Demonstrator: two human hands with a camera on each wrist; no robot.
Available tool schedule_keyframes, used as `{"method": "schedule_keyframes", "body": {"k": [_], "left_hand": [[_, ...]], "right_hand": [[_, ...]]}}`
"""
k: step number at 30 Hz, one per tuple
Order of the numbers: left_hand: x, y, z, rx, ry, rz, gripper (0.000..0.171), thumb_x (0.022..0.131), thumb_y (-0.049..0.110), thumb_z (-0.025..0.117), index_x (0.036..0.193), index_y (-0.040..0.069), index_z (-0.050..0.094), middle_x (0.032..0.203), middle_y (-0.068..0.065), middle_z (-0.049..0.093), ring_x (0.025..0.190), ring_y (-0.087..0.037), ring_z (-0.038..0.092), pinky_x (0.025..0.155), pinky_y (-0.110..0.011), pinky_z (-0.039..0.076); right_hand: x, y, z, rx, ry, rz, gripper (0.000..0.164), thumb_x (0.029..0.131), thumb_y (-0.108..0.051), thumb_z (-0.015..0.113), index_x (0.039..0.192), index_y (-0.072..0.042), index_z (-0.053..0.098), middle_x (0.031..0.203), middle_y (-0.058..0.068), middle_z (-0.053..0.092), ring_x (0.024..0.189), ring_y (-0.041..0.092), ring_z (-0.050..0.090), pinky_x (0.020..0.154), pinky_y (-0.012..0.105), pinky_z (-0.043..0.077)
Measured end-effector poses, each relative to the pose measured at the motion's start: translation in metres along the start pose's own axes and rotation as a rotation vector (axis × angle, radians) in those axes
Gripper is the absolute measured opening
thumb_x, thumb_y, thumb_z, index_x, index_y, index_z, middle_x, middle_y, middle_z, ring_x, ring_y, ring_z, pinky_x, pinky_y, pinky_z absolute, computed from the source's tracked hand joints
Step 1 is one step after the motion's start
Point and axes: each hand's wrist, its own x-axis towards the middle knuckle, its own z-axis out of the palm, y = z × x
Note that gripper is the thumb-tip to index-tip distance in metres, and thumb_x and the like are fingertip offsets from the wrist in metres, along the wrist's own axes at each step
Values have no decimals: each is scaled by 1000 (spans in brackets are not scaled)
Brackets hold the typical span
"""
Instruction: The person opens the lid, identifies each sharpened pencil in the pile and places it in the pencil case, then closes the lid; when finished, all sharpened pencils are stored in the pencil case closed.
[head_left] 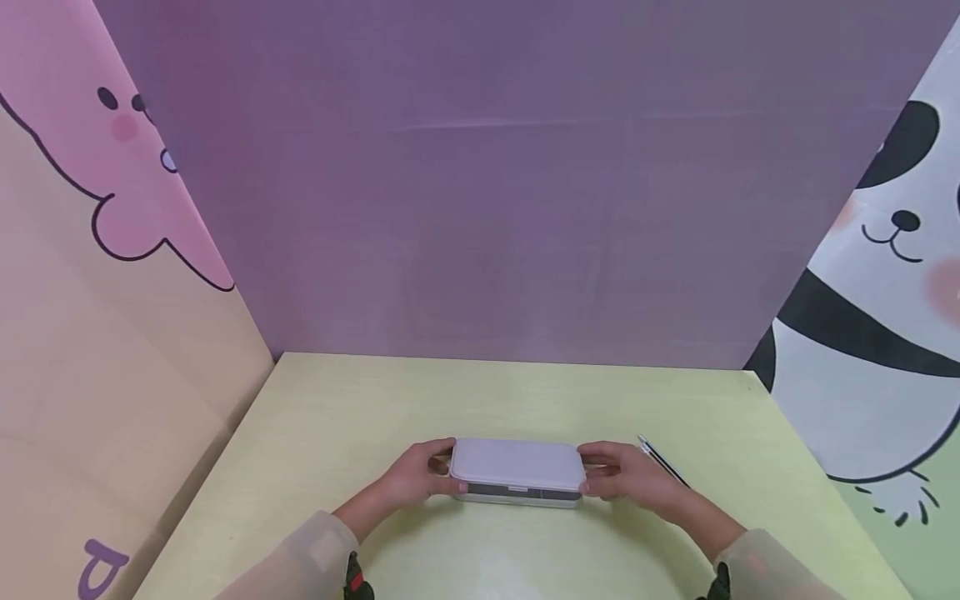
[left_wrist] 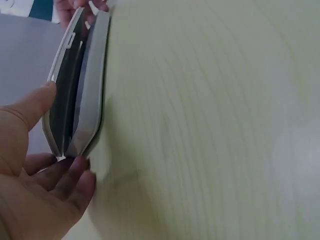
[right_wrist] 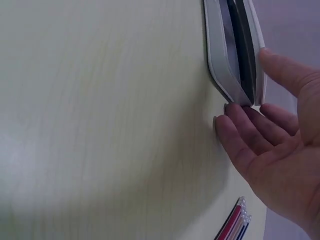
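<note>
A pale, flat pencil case [head_left: 517, 463] with rounded corners lies on the table, its lid slightly raised along the near side. A dark gap shows between lid and base. My left hand [head_left: 416, 475] grips the left end, the thumb on the lid's front edge and the fingers around the end. At the opposite end my right hand [head_left: 636, 478] holds the lid in the same way. In the left wrist view a small clasp sits on the rim of the case [left_wrist: 95, 90]. What is inside the case is hidden.
Several slim pens [head_left: 663, 462] lie beside the right hand; in the right wrist view these pens [right_wrist: 234, 222] show red and dark barrels. The light wooden table [head_left: 517, 400] meets a purple panel [head_left: 510, 208] behind, with printed panels on both sides.
</note>
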Motion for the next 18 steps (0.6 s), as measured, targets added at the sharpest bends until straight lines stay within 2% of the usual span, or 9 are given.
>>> {"method": "schedule_keyframes", "body": {"k": [3, 6, 8, 11, 18], "left_hand": [[2, -2, 0, 118, 14, 20, 93, 82, 33, 88, 154, -3, 41, 147, -22, 56, 134, -40, 53, 107, -53, 50], [3, -2, -1, 186, 16, 22, 94, 86, 44, 83, 155, -2, 40, 153, -21, 51, 145, -41, 42, 118, -56, 39], [3, -2, -1, 212, 20, 20, 91, 88, 49, 79, 154, -2, 41, 154, -19, 49, 148, -40, 39, 119, -57, 37], [5, -4, -1, 250, 42, 40, 87, 88, 46, 80, 152, -2, 45, 153, -19, 52, 146, -41, 41, 118, -57, 37], [11, -18, 4, 358, 104, 111, 91, 77, 45, 89, 148, 2, 52, 149, -16, 56, 140, -39, 48, 118, -55, 39]], "right_hand": [[2, -4, 3, -97, 20, -17, 73, 91, -18, 79, 148, 9, 44, 148, 32, 50, 128, 46, 58, 92, 41, 59], [4, -8, 5, -228, 36, -43, 75, 87, -21, 83, 146, 8, 48, 145, 29, 54, 126, 46, 59, 97, 50, 56], [5, -9, 7, -306, 39, -62, 77, 85, -23, 84, 145, 8, 49, 145, 28, 56, 128, 46, 57, 100, 57, 53], [7, -10, 7, -386, 42, -76, 80, 83, -26, 85, 146, 9, 49, 146, 27, 55, 133, 47, 53, 104, 61, 50], [6, -6, 12, -494, 116, -36, 83, 77, -31, 90, 146, -1, 55, 145, 19, 59, 134, 42, 55, 103, 55, 53]]}}
